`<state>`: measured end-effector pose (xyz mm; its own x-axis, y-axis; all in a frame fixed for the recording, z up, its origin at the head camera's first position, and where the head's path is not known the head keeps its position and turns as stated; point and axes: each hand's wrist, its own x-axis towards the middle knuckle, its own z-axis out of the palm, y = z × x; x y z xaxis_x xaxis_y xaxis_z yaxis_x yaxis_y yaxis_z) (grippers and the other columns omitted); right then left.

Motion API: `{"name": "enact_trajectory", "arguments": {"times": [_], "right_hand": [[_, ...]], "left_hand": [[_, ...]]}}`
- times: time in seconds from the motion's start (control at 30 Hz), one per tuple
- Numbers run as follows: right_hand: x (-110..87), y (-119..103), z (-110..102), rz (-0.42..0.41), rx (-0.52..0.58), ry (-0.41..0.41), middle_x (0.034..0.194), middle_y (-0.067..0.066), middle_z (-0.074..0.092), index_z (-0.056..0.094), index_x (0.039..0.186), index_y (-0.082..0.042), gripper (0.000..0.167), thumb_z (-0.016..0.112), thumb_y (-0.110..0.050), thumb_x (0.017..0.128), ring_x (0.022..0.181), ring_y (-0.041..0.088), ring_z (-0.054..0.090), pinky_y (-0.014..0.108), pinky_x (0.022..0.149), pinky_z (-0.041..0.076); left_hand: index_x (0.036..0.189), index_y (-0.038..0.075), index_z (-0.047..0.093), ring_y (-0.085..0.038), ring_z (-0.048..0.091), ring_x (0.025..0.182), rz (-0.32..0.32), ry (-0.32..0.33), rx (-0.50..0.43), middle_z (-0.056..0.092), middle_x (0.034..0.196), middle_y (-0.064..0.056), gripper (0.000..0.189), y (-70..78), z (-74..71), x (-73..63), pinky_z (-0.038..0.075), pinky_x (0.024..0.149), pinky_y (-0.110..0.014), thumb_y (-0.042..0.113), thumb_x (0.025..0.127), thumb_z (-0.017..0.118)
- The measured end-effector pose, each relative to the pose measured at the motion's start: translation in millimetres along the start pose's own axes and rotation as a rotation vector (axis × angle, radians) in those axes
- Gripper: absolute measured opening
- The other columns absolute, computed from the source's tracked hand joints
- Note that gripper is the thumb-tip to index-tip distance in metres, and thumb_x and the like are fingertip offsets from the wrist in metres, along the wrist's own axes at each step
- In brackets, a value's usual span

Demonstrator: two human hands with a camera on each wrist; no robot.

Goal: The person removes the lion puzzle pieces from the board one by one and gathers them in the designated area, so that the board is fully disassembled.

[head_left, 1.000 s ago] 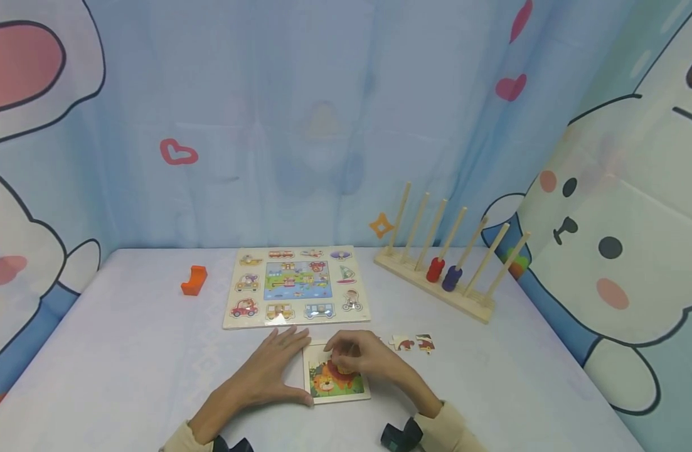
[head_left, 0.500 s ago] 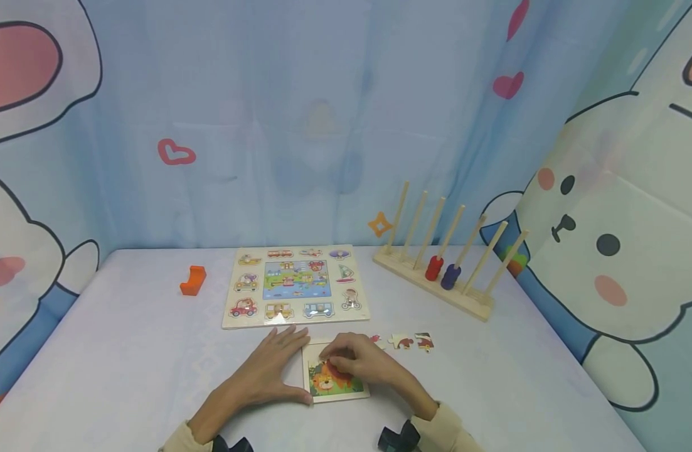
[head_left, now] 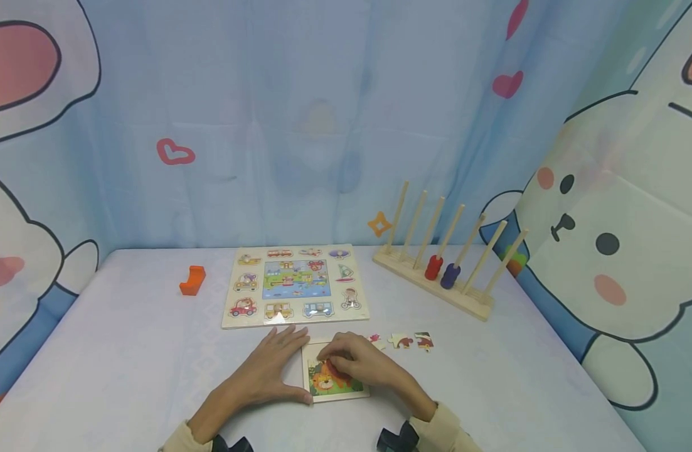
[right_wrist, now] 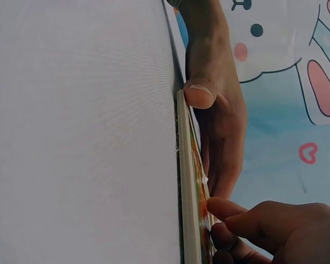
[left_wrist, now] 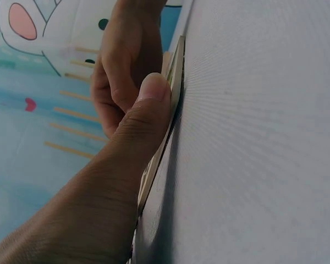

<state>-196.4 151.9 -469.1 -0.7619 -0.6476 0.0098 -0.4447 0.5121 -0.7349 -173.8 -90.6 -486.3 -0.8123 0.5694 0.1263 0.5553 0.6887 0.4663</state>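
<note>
A small framed lion puzzle [head_left: 337, 394] lies on the white table, its lower part showing a lion among green leaves. Spread along its left side is my left hand [head_left: 275, 370], fingers straight and thumb at the near left corner. The left wrist view shows that thumb [left_wrist: 154, 91] against the frame's edge [left_wrist: 176, 77]. My right hand [head_left: 359, 361] bends over the puzzle's upper part, its fingertips pinching a puzzle piece close on the picture; the hand mostly hides the piece. In the right wrist view, the right thumb [right_wrist: 225, 208] reaches the puzzle's face.
Loose puzzle pieces [head_left: 401, 341] lie just right of the puzzle. Behind it is a larger vehicle puzzle board [head_left: 295, 314]. A wooden peg rack [head_left: 436, 285] with red and purple beads stands at the back right, and an orange block [head_left: 193, 280] sits back left.
My right hand has shifted slightly left and lower over the puzzle, and the pale piece seen under its fingers earlier is now mostly hidden. The left hand has stayed in place.
</note>
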Motion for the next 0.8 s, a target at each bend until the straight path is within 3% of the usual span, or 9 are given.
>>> {"name": "enact_trajectory", "arguments": {"times": [0.47,0.8], "right_hand": [[0.3,-2.3,-1.8,-0.004,-0.032,-0.029,0.097,-0.009,0.062,0.07,0.107,-0.018,0.024,0.065,-0.004,0.088,0.083,0.009,0.048,0.022,0.074,0.043],[-0.6,1.8,-1.5,0.006,0.057,-0.023,0.098,-0.005,0.062,0.067,0.106,-0.018,0.018,0.067,-0.011,0.09,0.082,0.01,0.049,0.021,0.07,0.043]], "left_hand": [[0.146,0.013,0.041,-0.026,0.021,0.146,-0.005,-0.002,-0.014,0.033,0.155,-0.002,0.107,-0.1,0.3,0.1,0.011,0.119,-0.05,0.077,0.064,0.066],[0.145,0.013,0.041,-0.026,0.021,0.145,-0.004,0.004,-0.019,0.034,0.154,-0.002,0.107,-1.4,1.3,0.6,0.011,0.119,-0.051,0.077,0.064,0.067]]}}
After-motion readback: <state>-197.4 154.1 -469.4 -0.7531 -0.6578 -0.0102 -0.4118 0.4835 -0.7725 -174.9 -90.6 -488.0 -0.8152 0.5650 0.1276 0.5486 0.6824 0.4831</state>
